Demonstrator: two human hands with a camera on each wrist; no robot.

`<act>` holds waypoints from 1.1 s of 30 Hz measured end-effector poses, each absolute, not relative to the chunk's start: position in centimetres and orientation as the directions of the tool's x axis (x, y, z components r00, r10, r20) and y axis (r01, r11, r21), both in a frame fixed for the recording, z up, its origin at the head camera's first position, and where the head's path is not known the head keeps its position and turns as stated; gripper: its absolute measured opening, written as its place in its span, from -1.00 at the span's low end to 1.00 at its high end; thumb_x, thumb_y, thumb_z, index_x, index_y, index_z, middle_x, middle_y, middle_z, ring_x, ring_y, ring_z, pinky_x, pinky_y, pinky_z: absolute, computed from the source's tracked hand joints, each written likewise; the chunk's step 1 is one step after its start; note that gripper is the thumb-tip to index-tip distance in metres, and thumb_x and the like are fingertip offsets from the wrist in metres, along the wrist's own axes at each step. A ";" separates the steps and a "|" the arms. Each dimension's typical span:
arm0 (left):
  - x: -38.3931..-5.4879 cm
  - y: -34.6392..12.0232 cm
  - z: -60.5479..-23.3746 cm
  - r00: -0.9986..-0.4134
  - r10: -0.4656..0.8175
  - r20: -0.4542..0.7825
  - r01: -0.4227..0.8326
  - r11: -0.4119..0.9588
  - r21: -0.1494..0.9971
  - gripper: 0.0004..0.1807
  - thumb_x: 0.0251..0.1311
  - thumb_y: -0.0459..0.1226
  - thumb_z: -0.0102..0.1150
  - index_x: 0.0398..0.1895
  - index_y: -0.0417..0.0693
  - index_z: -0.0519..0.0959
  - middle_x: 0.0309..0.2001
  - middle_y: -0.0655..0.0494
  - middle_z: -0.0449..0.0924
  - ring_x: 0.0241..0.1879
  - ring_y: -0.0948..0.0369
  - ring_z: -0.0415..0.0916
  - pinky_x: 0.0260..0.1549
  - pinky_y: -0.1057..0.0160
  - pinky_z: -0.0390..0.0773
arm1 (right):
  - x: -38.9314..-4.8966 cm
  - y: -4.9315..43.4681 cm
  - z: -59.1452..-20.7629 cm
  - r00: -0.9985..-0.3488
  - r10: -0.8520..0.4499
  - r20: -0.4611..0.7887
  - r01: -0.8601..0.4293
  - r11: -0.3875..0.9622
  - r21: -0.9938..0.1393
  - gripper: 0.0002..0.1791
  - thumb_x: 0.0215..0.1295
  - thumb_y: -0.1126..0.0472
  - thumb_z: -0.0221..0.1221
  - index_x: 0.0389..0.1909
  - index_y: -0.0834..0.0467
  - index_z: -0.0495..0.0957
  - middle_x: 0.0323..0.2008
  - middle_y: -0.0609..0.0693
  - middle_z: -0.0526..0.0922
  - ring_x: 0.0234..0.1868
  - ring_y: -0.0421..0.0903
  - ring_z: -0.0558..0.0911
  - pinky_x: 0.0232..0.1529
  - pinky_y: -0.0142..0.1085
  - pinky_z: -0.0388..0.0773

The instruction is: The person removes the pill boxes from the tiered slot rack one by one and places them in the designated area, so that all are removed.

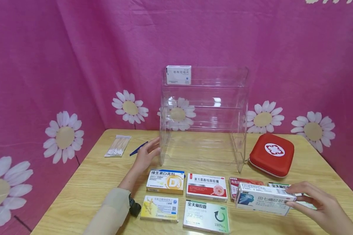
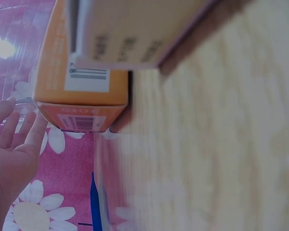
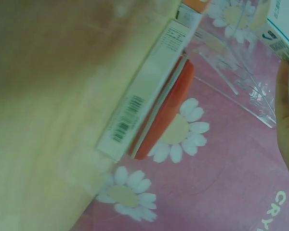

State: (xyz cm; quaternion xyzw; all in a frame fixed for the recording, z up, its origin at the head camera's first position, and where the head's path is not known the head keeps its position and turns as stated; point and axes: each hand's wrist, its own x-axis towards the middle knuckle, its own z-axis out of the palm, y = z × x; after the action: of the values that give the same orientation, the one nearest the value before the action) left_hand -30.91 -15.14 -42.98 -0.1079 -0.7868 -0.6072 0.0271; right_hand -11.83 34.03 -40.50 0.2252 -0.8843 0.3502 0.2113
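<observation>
In the head view my right hand (image 1: 317,202) pinches a white and blue medicine box (image 1: 264,200) by its right end, thumb in front and fingers over the top. The held box overlaps a red medicine box (image 1: 245,182) and a green and white one (image 1: 277,185) lying behind it. My left hand (image 1: 147,155) reaches to the left side of a clear stepped acrylic rack (image 1: 204,86), its extended fingers touching the panel's edge. On the rack's top tier, at the left, stands a white medicine box (image 1: 178,75).
Before the rack lie a vitamin D box (image 1: 165,181), a red and white box (image 1: 207,186), a yellow and white box (image 1: 159,209) and a green-edged box (image 1: 206,216). A red first-aid case (image 1: 272,155) sits right of the rack; cotton swabs (image 1: 118,146) and blue tweezers (image 1: 138,148) lie left.
</observation>
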 end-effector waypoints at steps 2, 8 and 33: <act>-30.9 -15.2 -42.9 -0.977 0.133 0.165 0.193 0.247 0.950 -0.45 0.34 -0.41 0.10 0.40 -0.10 0.35 0.39 -0.13 0.37 0.34 -0.08 0.41 0.20 0.05 0.58 | -11.4 34.3 -41.1 -0.842 -0.246 0.480 -0.511 0.649 -0.564 -0.45 -0.17 0.62 0.39 -0.12 0.12 0.59 -0.14 -0.38 0.55 -0.15 -0.53 0.49 -0.28 -0.76 0.55; -31.0 -15.2 -42.9 -0.978 0.134 0.159 0.189 0.255 0.948 -0.45 0.35 -0.39 0.10 0.41 -0.07 0.34 0.40 -0.12 0.36 0.34 -0.08 0.39 0.21 0.05 0.56 | -10.9 35.1 -42.2 -0.916 -0.279 0.288 -0.400 0.654 -0.642 -0.57 0.04 0.51 0.33 -0.08 0.08 0.59 -0.16 -0.36 0.55 -0.13 -0.52 0.46 -0.34 -0.66 0.59; -30.7 -15.1 -42.7 -0.977 0.132 0.165 0.193 0.239 0.952 -0.44 0.34 -0.41 0.10 0.40 -0.13 0.33 0.40 -0.14 0.35 0.33 -0.09 0.40 0.23 0.07 0.55 | -12.1 36.8 -42.6 -0.855 -0.441 -0.271 -0.012 0.539 -0.842 -0.68 0.43 0.20 0.08 0.14 0.19 0.43 -0.06 -0.51 0.46 -0.09 -0.51 0.45 -0.18 -0.55 0.65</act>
State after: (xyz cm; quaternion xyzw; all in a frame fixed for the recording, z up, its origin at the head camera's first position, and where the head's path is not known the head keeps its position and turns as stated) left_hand -30.66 -15.08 -42.72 -0.1033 -0.7868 -0.6080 0.0249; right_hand -12.07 36.83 -42.58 0.1339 -0.8458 0.4609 -0.2331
